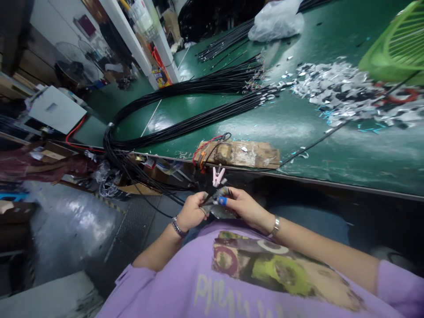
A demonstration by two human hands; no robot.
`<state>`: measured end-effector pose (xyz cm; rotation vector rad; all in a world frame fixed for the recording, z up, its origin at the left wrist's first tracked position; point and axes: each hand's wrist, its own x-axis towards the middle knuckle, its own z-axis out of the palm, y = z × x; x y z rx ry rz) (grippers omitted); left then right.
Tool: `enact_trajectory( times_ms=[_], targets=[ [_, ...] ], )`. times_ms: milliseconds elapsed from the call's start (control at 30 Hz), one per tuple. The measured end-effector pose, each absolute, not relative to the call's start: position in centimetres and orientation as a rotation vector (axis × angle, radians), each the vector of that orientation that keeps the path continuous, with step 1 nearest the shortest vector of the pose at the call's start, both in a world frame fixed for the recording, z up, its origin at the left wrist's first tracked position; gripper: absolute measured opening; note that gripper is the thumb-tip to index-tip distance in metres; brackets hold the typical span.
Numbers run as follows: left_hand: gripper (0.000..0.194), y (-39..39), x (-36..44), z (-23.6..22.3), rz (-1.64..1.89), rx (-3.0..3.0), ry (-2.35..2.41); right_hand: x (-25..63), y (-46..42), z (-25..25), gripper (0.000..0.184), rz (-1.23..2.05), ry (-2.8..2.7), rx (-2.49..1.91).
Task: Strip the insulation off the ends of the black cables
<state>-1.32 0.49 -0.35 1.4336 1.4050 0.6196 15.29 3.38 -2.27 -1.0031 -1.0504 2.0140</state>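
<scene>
My left hand (192, 211) is closed at the near side of the table, around the end part of a black cable (209, 193). Opposite it, my right hand (247, 207) has its fingers pinched together, with blue tape around one finger. Between the two hands is a crumpled grey piece (220, 204); whether it is foil or cloth I cannot tell. Just beyond the fingertips, a pink clothespin (217, 176) sticks up by the table edge. More black cables (165, 187) hang from the table toward my left hand.
A long bundle of black cables (195, 117) curves over the green table (298, 154). A wooden block (255, 154) with wires lies at the edge. White and silver scraps (344, 90), a green basket (394, 44) and a plastic bag (276, 20) are farther back.
</scene>
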Motion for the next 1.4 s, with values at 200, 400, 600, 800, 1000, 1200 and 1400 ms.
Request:
enact_trajectory(
  times_ms=[200, 400, 600, 800, 1000, 1200, 1400],
  targets=[
    [0.007, -0.8, -1.2, -1.0, 0.676, 1.956, 1.624, 15.6, 3.1, -2.2, 0.03, 2.049, -0.951, -1.017],
    [0.009, -0.5, -1.5, -0.6, 0.685, 1.846, 1.556, 15.4, 3.5, -2.0, 0.034, 2.115, -0.88, -0.988],
    [0.011, -0.1, -1.7, -0.2, 0.667, 1.573, 1.513, 15.1, 3.8, -1.8, 0.031, 2.319, -0.652, -0.872],
    [0.01, -0.1, -1.6, -0.1, 0.709, 1.481, 1.513, 15.1, 3.6, -1.7, 0.033, 2.218, -0.739, -0.925],
    [0.01, -0.1, -1.2, 0.3, 0.78, 1.572, 1.443, 15.3, 3.6, -1.9, 0.026, 2.195, -0.783, -0.909],
    [0.007, -0.1, -1.4, 0.1, 0.797, 1.652, 1.406, 15.2, 3.8, -2.3, 0.02, 2.433, -0.581, -0.768],
    [0.006, 0.1, -1.4, 0.3, 0.838, 1.549, 1.377, 15.2, 3.6, -2.1, 0.023, 2.272, -0.729, -0.753]
  ],
)
